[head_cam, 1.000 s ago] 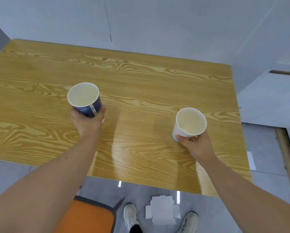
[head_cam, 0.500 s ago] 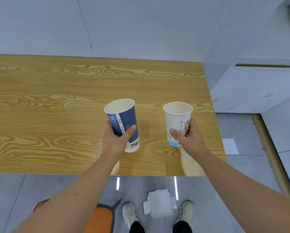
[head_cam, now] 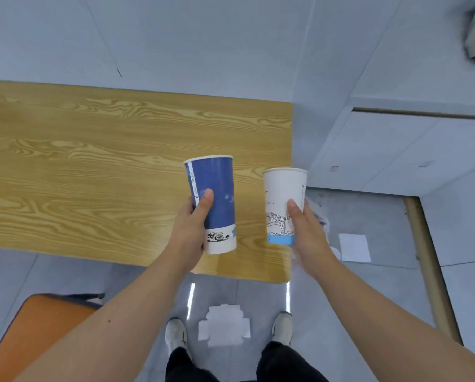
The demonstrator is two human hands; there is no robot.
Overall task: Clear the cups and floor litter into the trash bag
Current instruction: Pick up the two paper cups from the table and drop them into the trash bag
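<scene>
1. The left hand (head_cam: 188, 232) is wrapped around a tall blue paper cup with a white printed band at its base (head_cam: 215, 199), thumb across the front, holding it upright in the air above the near edge of the wood-grain tabletop (head_cam: 93, 166).
2. The right hand (head_cam: 308, 232) grips a white paper cup with a line drawing and a light blue base stripe (head_cam: 281, 205), also upright and off the table, just beside the blue one but not touching it.
3. The visible part of the tabletop holds no other cups, so I'd judge the cup pick-up done.
4. No trash bag shows anywhere, so neither cup is binned yet.
5. Floor litter remains: a flattened white cardboard cut-out (head_cam: 224, 328) lies between the person's white shoes (head_cam: 175, 333), and a white paper sheet (head_cam: 353, 248) lies on the grey floor to the right.
6. An orange chair seat (head_cam: 38, 334) sits at lower left, clear of the litter.
</scene>
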